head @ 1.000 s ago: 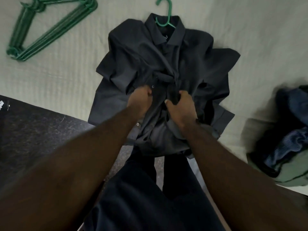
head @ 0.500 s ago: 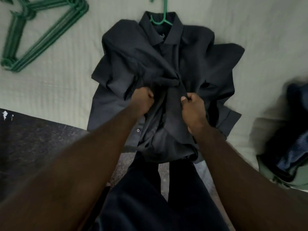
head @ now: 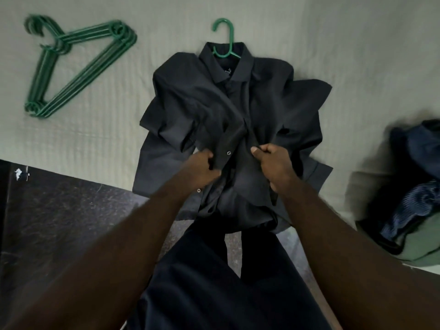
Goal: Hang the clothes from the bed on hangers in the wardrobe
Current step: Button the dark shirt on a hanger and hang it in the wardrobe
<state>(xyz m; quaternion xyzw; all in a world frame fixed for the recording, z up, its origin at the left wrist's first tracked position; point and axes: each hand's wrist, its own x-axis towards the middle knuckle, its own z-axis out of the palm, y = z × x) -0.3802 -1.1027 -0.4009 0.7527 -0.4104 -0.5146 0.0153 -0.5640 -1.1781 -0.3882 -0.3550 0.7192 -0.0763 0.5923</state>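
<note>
A dark grey collared shirt (head: 190, 96) lies face up on the pale bed sheet (head: 357, 44), its lower hem hanging over the bed's edge. A green hanger (head: 225, 39) sits inside it, the hook poking out above the collar. My left hand (head: 202, 166) grips the left front edge beside a small button. My right hand (head: 273, 163) grips the right front edge. The two edges are held a little apart at mid-chest.
A stack of several green hangers (head: 78, 65) lies on the sheet at upper left. A heap of blue and green clothes (head: 414, 186) sits at the right edge of the bed. Dark floor (head: 59, 222) shows at lower left, my dark trousers below.
My hands have moved apart, spreading the shirt's two front edges. The view has shifted so more of the hanger hook and sheet shows above the collar.
</note>
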